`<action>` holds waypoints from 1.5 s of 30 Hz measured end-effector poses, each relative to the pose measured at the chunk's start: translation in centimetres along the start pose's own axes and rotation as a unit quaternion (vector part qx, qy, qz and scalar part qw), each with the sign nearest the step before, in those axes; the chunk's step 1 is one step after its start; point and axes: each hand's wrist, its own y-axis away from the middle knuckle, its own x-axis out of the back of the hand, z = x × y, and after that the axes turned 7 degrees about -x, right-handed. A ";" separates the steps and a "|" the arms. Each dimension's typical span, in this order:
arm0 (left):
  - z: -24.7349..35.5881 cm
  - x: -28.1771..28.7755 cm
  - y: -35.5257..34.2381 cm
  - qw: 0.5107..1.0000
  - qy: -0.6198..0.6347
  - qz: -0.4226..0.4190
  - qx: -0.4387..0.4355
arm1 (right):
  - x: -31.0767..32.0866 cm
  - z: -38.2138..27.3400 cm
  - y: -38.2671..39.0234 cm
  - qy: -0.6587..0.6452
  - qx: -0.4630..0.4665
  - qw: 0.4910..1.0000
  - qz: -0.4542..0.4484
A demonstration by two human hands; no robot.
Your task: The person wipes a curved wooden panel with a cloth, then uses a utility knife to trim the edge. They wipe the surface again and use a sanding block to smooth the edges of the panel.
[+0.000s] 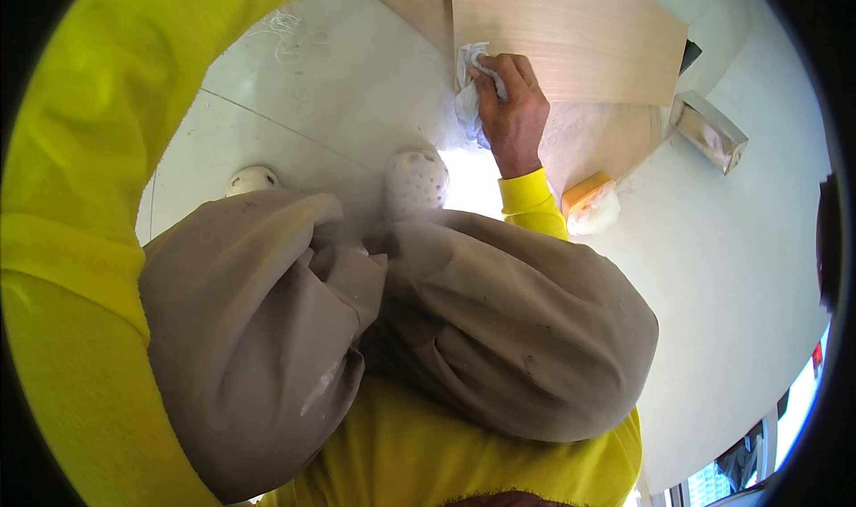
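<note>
My right hand point(512, 115) is closed around a crumpled white cloth point(468, 97) at the left edge of a light wooden board point(580, 43). Its fingers are bent over the cloth, and the yellow sleeve shows at the wrist. My left arm point(98, 132) reaches up along the left side of the view and out past the top edge, so my left hand is not visible. Another, darker wooden piece point(597, 137) lies under the board, just right of my right hand.
My bent knees and white perforated clogs point(415, 179) occupy the middle, on a pale tiled floor point(267, 115). An orange item with white fluffy material point(588, 206) lies right of my right sleeve. A silver box-like object point(709, 132) sits farther right. Pale loose strands point(281, 39) lie at upper left.
</note>
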 end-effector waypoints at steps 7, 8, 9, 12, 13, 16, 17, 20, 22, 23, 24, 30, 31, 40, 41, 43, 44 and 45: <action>0.2 0.8 0.0 1.000 0.011 -0.006 -0.028 | -1.9 -0.1 -6.5 0.099 0.158 0.981 0.049; 0.4 0.8 0.1 0.999 0.016 0.007 -0.040 | -1.9 0.2 -7.0 0.082 0.176 0.979 0.061; 0.0 0.2 0.5 0.999 0.018 0.022 -0.044 | -1.2 -0.3 -5.7 0.096 0.152 0.983 0.037; -1.2 -0.7 0.6 0.997 0.013 0.051 -0.052 | -0.7 -0.4 -1.7 0.059 0.157 0.986 0.009; -1.3 -1.0 0.4 0.997 0.013 0.056 -0.058 | -0.4 -0.2 -2.2 0.068 0.162 0.984 -0.022; 0.0 0.0 -0.4 0.999 -0.023 0.021 -0.025 | -1.1 -0.3 -6.6 0.112 0.147 0.982 -0.028; 0.5 0.4 -0.5 1.000 0.000 0.002 -0.030 | -1.4 -0.6 -8.5 0.133 0.134 0.982 -0.018; -0.3 0.6 0.6 0.999 0.042 -0.015 -0.025 | -0.9 -0.2 -6.1 0.128 0.137 0.981 -0.055; -0.5 -0.2 1.0 0.998 0.036 0.040 -0.022 | 0.1 -0.1 -1.7 0.057 0.167 0.982 -0.066; -0.6 0.1 0.7 0.999 0.031 0.033 -0.012 | 0.0 0.1 -1.5 0.063 0.158 0.984 -0.063; 0.0 0.0 0.4 0.999 0.031 0.020 -0.004 | 0.1 0.1 -1.1 0.069 0.141 0.986 -0.063; 0.2 0.1 0.2 0.999 0.026 0.008 -0.028 | -1.8 -1.4 -9.2 0.077 0.150 0.986 0.015; -0.3 0.4 0.3 0.999 0.027 -0.009 -0.031 | -1.8 -0.8 -8.4 0.073 0.161 0.984 0.018; 0.4 -1.1 0.1 0.995 0.053 0.025 0.081 | -2.1 -1.1 -9.9 0.108 0.136 0.985 0.014; 0.2 -1.3 -0.1 0.996 0.068 0.009 0.049 | -1.6 -1.2 -10.5 0.096 0.146 0.984 0.027; -0.6 -0.9 0.8 0.995 0.094 -0.023 -0.003 | -1.8 0.1 -9.2 0.087 0.129 0.988 0.006; -0.9 -0.9 1.1 0.998 0.059 -0.018 -0.018 | -2.1 0.9 -7.0 0.071 0.128 0.989 -0.009; -1.0 -1.2 0.7 0.999 0.026 -0.008 -0.037 | -1.1 0.6 -4.9 0.063 0.128 0.990 -0.022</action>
